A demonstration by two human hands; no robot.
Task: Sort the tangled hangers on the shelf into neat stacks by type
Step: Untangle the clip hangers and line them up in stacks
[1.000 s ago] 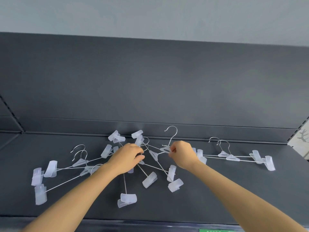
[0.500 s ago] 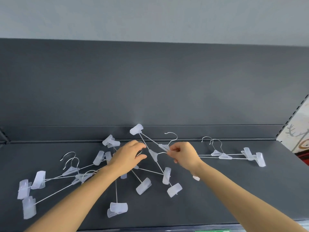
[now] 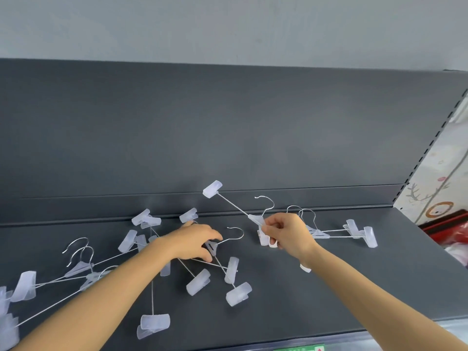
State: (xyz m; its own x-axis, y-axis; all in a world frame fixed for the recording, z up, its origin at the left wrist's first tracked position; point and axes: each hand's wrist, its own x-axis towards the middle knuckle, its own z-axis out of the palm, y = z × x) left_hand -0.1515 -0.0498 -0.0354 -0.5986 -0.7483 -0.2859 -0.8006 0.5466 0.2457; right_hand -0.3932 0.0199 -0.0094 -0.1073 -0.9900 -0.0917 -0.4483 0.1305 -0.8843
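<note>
Fingers (image 3: 274, 225) of the right hand (image 3: 286, 234) pinch the plastic middle piece of one clip hanger (image 3: 254, 219). It is held up off the shelf (image 3: 329, 287) just right of the tangle (image 3: 198, 285), with its bar tilted so one clip points up toward the back panel (image 3: 228, 135). Its other end is mostly hidden behind the hand. The left hand (image 3: 192, 239) reaches into the tangle from the near side. Its fingers are bent over the middle piece of a second hanger (image 3: 215, 247), and they seem to pinch it between thumb and fingertips.

The sorting looks partly done. Well to the right of the tangle, two hangers (image 3: 354, 230) lie aligned one on the other, hooks together and clips together, which reads as a started stack. The lifted hanger probably belongs there. To the left of the tangle a loose group (image 3: 78, 267) of several hangers fans out with hooks close together but bars splayed. That group is gathered rather than stacked.

The tangle itself is the bulk of what remains. Several wire bars cross one another under and beside the left hand, with clips pointing in all directions.

Every hanger in view looks like the same clip kind. Whether they differ in length or type cannot be told from here, so how many stacks are needed is open.
</note>
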